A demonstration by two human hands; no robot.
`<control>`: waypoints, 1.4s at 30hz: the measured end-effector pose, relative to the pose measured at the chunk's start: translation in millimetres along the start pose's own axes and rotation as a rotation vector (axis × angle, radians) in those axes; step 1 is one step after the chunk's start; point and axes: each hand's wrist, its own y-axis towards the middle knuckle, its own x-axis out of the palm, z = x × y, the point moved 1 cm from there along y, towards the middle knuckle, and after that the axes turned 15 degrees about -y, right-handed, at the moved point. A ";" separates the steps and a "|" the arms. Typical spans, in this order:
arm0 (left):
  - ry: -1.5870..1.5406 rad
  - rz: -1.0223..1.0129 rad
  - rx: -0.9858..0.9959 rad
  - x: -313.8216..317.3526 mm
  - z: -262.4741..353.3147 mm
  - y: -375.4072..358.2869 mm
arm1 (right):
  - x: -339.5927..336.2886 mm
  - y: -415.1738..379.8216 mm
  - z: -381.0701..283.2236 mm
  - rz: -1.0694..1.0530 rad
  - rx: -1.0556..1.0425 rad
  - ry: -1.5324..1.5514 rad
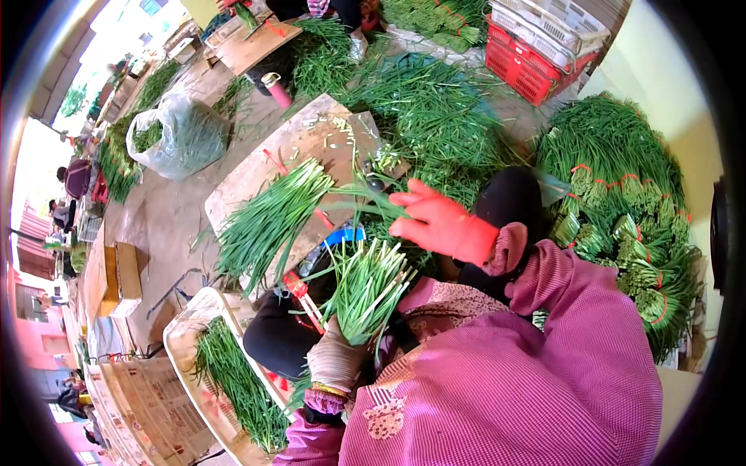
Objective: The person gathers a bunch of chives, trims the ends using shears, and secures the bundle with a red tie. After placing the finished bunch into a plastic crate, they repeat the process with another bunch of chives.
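Observation:
My left hand (pixel 336 359), in a pale glove, is closed round a bunch of garlic chives (pixel 371 283) by its green part, the pale cut ends pointing up and away from me. My right hand (pixel 447 224), in an orange-red rubber glove, is above the pile on the right. A few blurred chive leaves (pixel 377 203) run into its fingers, which look pinched on them. Just ahead, another bunch of chives (pixel 276 210) lies on a wooden board (pixel 241 175). Red ties (pixel 297 287) hang by my left knee.
Loose chives (pixel 435 109) are heaped beyond the board. Tied bundles (pixel 622 202) are stacked at right, near a red crate (pixel 517 66). A pale basket (pixel 183 330) with chives stands at lower left; a plastic bag (pixel 183 136) and pink bottle (pixel 277 91) are farther off. Another person sits at the top.

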 end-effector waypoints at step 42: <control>0.416 0.294 0.378 11.3 -46.2 9.7 | 3.9 -11.3 -54.2 -0.418 -0.198 -0.131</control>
